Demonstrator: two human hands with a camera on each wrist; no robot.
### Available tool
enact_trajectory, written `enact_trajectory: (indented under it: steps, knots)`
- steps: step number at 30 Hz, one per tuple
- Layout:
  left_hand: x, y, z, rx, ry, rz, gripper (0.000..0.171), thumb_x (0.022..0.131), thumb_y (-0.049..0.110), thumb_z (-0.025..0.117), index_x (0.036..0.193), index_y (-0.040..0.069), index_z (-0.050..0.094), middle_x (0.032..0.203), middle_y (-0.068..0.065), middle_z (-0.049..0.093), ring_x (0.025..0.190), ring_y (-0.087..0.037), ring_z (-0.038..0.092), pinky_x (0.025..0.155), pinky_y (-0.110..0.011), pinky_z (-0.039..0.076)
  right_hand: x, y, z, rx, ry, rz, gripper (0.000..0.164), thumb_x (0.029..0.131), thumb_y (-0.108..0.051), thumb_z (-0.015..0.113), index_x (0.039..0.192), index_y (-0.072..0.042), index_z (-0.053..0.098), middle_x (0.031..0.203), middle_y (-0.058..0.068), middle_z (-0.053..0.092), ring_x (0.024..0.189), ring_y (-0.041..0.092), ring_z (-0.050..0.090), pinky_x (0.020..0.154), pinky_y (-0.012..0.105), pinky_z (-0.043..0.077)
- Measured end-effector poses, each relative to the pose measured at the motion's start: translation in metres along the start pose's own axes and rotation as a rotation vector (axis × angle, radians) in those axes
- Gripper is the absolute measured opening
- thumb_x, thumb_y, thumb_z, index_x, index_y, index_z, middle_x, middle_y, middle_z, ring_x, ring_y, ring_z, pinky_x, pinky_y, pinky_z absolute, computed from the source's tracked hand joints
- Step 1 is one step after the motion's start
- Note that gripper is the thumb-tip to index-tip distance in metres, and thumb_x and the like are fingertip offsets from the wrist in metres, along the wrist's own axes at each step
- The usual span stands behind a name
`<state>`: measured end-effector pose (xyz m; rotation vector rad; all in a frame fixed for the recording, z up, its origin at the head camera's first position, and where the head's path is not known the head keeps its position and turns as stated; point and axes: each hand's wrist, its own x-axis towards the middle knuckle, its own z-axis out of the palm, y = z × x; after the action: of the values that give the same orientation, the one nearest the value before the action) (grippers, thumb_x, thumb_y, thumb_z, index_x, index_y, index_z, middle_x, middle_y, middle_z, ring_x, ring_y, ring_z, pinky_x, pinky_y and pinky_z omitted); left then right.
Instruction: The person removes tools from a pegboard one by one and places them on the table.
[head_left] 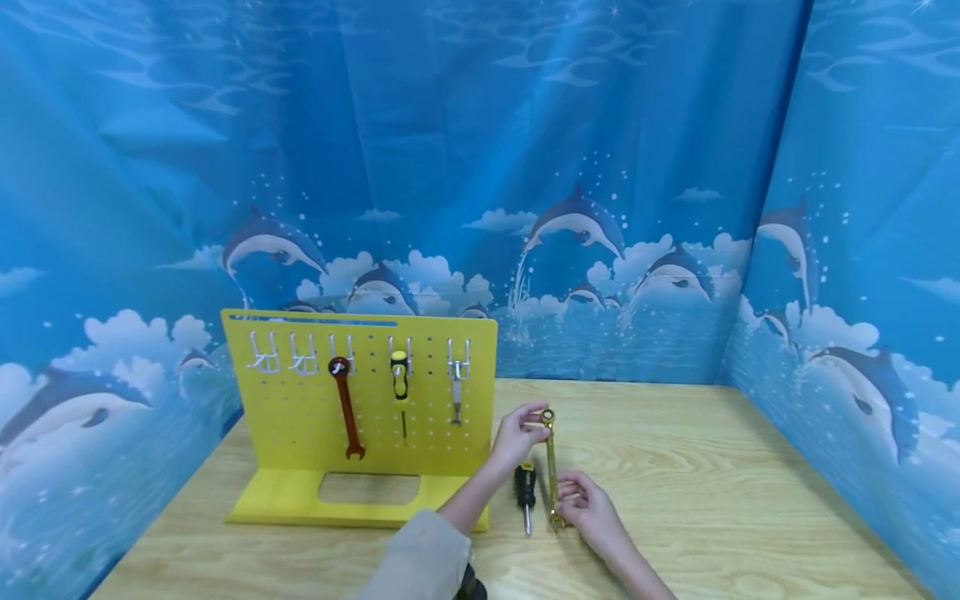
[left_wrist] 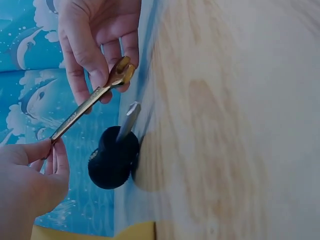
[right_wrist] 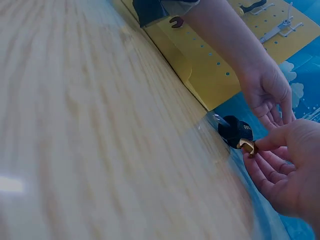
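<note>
A gold combination wrench [head_left: 552, 467] is held between both hands to the right of the yellow pegboard. My left hand [head_left: 519, 435] pinches its ring end, which points away from me. With thumb and fingers, my right hand [head_left: 588, 510] grips the wrench near the open-jaw end; in the left wrist view that forked end [left_wrist: 121, 73] shows beside the right hand [left_wrist: 100, 40]. A black screwdriver [head_left: 527, 492] with a yellow-topped handle lies on the table just left of the wrench. In the right wrist view, the wrench's end [right_wrist: 248, 147] covers part of the screwdriver handle [right_wrist: 235, 131].
The yellow pegboard stand [head_left: 288, 433] bears a red wrench [head_left: 348, 412], a small screwdriver [head_left: 400, 375] and a silver tool [head_left: 457, 396] on hooks; two hooks at left [head_left: 303, 358] hold nothing. A dark object [head_left: 470, 585] shows by the left sleeve. Dolphin-print curtains surround the wooden table [head_left: 720, 483].
</note>
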<state>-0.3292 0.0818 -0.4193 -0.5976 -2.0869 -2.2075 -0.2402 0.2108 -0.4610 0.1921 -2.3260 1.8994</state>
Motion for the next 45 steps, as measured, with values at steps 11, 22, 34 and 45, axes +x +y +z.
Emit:
enact_trajectory:
  steps: [11, 22, 34, 45]
  knots:
    - [0.007, -0.029, -0.004, 0.047, 0.036, -0.063, 0.038, 0.075, -0.017, 0.06, 0.112, -0.013, 0.056, 0.098, -0.025, 0.061, 0.084, -0.033, 0.062, 0.069, -0.034, 0.054, -0.005, 0.006, 0.004, -0.062, -0.03, -0.032, 0.054, 0.069, 0.016, 0.062, 0.12, 0.012, 0.046, 0.094, 0.015, 0.056, 0.077, 0.024, 0.058, 0.065, 0.024, 0.052]
    - [0.013, -0.05, -0.008, 0.087, 0.014, -0.099, 0.035, 0.075, -0.011, 0.064, 0.11, -0.011, 0.059, 0.097, -0.019, 0.063, 0.085, -0.027, 0.061, 0.072, -0.029, 0.053, -0.007, 0.008, 0.006, -0.136, -0.067, -0.103, 0.056, 0.067, 0.016, 0.062, 0.121, 0.017, 0.045, 0.093, 0.013, 0.055, 0.078, 0.019, 0.055, 0.068, 0.023, 0.052]
    - [0.007, -0.054, -0.007, 0.131, 0.018, -0.103, 0.035, 0.073, -0.012, 0.065, 0.108, -0.013, 0.059, 0.085, -0.015, 0.062, 0.08, -0.022, 0.058, 0.069, -0.027, 0.051, -0.007, 0.011, 0.007, -0.174, -0.046, -0.117, 0.051, 0.067, 0.016, 0.061, 0.115, 0.022, 0.047, 0.089, 0.013, 0.057, 0.076, 0.013, 0.056, 0.067, 0.02, 0.052]
    - [0.01, -0.062, -0.007, 0.201, -0.008, -0.143, 0.03, 0.076, -0.008, 0.067, 0.105, -0.007, 0.063, 0.082, -0.007, 0.062, 0.075, -0.014, 0.055, 0.066, -0.024, 0.05, -0.01, 0.009, 0.005, -0.203, -0.071, -0.104, 0.05, 0.066, 0.015, 0.063, 0.113, 0.024, 0.048, 0.09, 0.011, 0.055, 0.076, 0.014, 0.056, 0.068, 0.021, 0.052]
